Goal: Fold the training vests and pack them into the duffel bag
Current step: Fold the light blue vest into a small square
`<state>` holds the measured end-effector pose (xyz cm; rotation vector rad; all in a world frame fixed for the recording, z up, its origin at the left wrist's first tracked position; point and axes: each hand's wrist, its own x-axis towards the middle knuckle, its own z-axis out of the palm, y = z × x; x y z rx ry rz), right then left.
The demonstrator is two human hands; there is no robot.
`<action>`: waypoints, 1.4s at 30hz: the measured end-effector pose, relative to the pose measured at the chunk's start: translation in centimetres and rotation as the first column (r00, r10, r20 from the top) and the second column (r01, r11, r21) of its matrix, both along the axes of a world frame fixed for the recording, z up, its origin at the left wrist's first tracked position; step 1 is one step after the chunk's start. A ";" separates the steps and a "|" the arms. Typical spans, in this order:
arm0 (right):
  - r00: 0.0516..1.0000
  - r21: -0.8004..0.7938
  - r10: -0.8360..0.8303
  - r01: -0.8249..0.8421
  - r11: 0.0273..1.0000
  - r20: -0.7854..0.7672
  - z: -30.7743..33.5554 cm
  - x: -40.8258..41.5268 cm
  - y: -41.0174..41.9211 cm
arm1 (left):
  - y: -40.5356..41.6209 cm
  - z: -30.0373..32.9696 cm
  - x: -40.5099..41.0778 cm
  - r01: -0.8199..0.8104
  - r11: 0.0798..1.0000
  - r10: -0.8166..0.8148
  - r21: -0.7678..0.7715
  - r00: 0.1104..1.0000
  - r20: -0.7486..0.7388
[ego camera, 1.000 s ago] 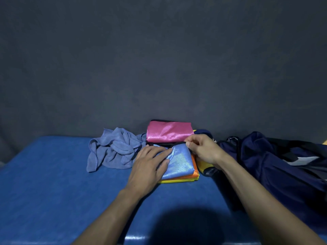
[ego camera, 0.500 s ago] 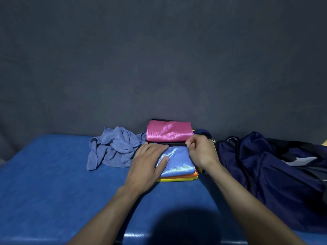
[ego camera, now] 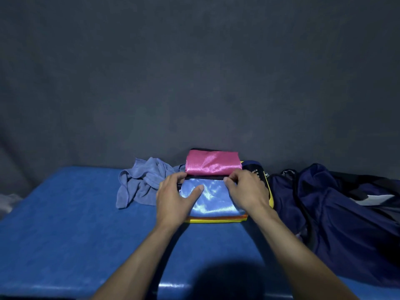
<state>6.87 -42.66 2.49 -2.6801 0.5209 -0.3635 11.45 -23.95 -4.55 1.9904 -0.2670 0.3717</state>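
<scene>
left hand [ego camera: 173,200] flat, fingers straight, pressing on folded shiny light-blue vest [ego camera: 211,199] atop orange and yellow folded vests [ego camera: 216,219] on blue table [ego camera: 65,224]. right hand [ego camera: 246,191] resting on its right edge, fingers lightly bent; grip unclear. navy duffel bag [ego camera: 324,213] lying just right.

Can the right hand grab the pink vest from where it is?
Probably yes. The right hand rests on the light blue vest, and the folded pink vest lies just behind its fingertips on top of its stack, with nothing covering it. A short reach forward looks enough.
</scene>
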 end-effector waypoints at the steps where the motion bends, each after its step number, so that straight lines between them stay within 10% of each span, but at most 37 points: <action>1: 1.000 0.012 -0.014 0.014 1.000 0.019 -0.3 -0.1 0.0 | 0.0 0.2 0.0 -0.003 0.999 0.000 -0.047 0.999 -0.043; 6: 0.993 0.039 -0.041 0.037 0.999 0.111 -0.9 -0.2 0.5 | -0.1 0.5 0.7 -0.039 0.955 -0.036 -0.293 0.968 -0.247; 15: 0.981 0.318 -0.189 0.166 0.933 0.043 -0.7 1.2 0.6 | -0.5 1.5 0.7 -0.101 0.985 0.068 -0.138 0.971 -0.228; 22: 0.978 0.214 -0.191 0.169 0.962 0.087 -1.5 1.3 0.8 | 0.4 2.6 -0.3 -0.137 0.985 0.108 -0.109 0.966 -0.237; 32: 0.971 0.129 -0.144 0.120 0.984 0.192 -1.9 0.3 1.4 | 0.2 2.3 -1.4 -0.203 0.912 0.202 0.357 0.979 0.041; 38: 0.980 0.041 -0.099 0.094 0.995 0.174 -2.1 0.5 1.1 | -0.4 2.0 -0.2 -0.147 0.980 0.093 -0.137 0.937 -0.338; 42: 0.986 -0.093 -0.068 0.082 0.992 0.150 -2.1 0.6 1.5 | 0.0 2.3 -0.6 -0.164 0.977 0.181 0.138 0.976 -0.124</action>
